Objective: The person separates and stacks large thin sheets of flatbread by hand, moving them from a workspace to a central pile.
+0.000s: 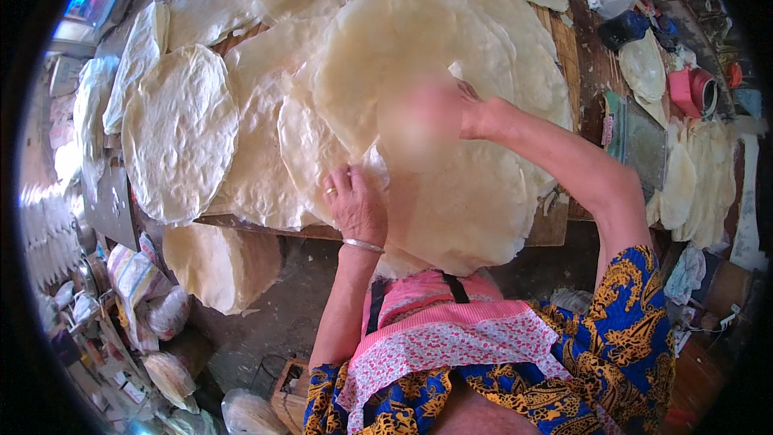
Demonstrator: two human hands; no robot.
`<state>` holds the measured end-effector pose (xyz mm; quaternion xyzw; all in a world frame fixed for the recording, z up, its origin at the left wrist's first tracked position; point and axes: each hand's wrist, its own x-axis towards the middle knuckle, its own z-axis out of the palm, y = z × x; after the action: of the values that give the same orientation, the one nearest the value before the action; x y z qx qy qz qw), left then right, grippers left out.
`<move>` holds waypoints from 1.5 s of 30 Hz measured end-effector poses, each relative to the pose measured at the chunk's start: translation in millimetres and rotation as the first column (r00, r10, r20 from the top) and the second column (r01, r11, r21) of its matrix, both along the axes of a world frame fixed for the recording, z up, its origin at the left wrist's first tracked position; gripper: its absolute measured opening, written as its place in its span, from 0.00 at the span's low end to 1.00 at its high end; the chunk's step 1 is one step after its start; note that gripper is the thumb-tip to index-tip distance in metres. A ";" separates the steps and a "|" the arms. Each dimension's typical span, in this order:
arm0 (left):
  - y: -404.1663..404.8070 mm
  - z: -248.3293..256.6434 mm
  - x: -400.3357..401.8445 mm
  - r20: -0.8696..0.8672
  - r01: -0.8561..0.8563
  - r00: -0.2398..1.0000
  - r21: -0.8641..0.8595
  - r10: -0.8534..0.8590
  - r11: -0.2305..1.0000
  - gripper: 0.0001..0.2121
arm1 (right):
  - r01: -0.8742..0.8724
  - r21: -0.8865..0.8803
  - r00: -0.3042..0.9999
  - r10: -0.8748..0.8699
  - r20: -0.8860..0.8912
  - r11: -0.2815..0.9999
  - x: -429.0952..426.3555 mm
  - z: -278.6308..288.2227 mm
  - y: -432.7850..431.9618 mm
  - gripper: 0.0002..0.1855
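Observation:
Thin, pale-yellow round sheets (pixel 471 205), which look like dried tofu skin, overlap across the table before me. My left hand (pixel 357 208), with a ring and a bangle, is at the near left of the pile. Its fingers are curled in on the edge of a wrinkled sheet (pixel 308 145). My right hand (pixel 474 112) reaches over the large upper sheet (pixel 392 30), its wrist bent inward. A blurred patch covers much of its fingers, so their grip is hidden. A small white fragment (pixel 455 67) shows just beyond that hand.
One separate sheet (pixel 181 133) overhangs the table's left edge. Below the table stands a stack of folded sheets (pixel 223 266). To the right are a flat scale-like device (pixel 643 139), a pink container (pixel 691 92) and more sheets (pixel 700 181). Bags (pixel 142 290) crowd the lower left.

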<state>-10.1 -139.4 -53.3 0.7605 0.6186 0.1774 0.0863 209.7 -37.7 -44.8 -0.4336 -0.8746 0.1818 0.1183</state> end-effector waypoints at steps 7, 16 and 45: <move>3.6 40.4 20.9 -0.047 -0.004 0.999 0.026 0.005 1.000 0.34 | -0.104 0.033 0.987 0.107 -0.118 0.994 9.7 19.3 -21.5 0.06; -30.6 111.3 19.0 0.383 0.372 0.873 -0.126 -0.301 0.920 0.26 | -0.253 0.013 0.949 0.251 -0.190 0.967 54.8 177.6 -111.4 0.03; 32.3 50.1 18.5 0.389 0.085 0.920 -0.072 -0.050 0.994 0.37 | -0.217 -0.216 0.975 0.220 -0.010 0.952 40.9 114.3 -17.6 0.06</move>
<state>8.3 -107.2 -3.2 0.7270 0.5699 0.2935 0.2460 250.6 -55.3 69.5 -0.3456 -0.8932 0.2844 0.0434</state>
